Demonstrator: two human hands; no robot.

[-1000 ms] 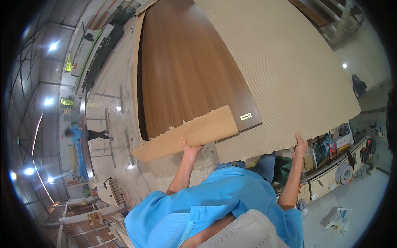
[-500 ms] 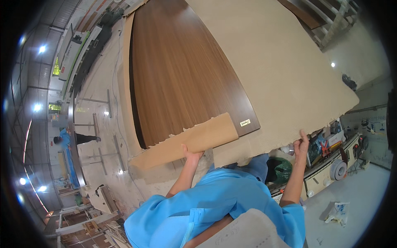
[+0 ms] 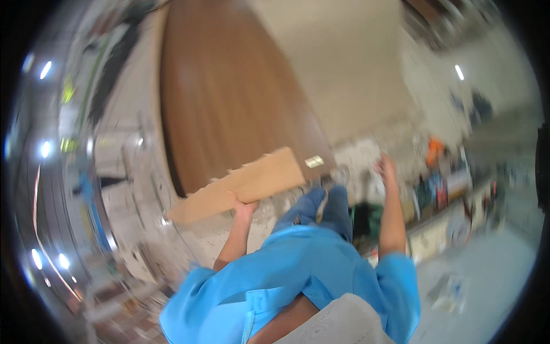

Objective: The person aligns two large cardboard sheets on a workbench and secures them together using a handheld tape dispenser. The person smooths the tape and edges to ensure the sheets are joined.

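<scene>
My left hand (image 3: 243,205) grips the near edge of a strip of brown paper (image 3: 252,180) with a torn upper edge. That paper lies folded across the near end of a long, dark wood-grain panel (image 3: 229,97) with a small pale label (image 3: 314,161) at its near right corner. Off to the right, my right hand (image 3: 387,167) is raised in the air, blurred, its fingers loosely apart and nothing seen in them. Beyond it lies a tan corrugated cardboard sheet (image 3: 344,69), beside the panel and apart from the hand.
At right, a cluttered bench (image 3: 429,235) carries tools and an orange item (image 3: 435,150). A dark green bag (image 3: 366,221) is by my legs. A white packet (image 3: 451,293) lies on the floor at lower right. Another person (image 3: 89,186) is far off at left.
The cardboard sheet has left my right hand and shifted away, baring floor near my legs. My left hand still holds the paper. The view has moved and blurred.
</scene>
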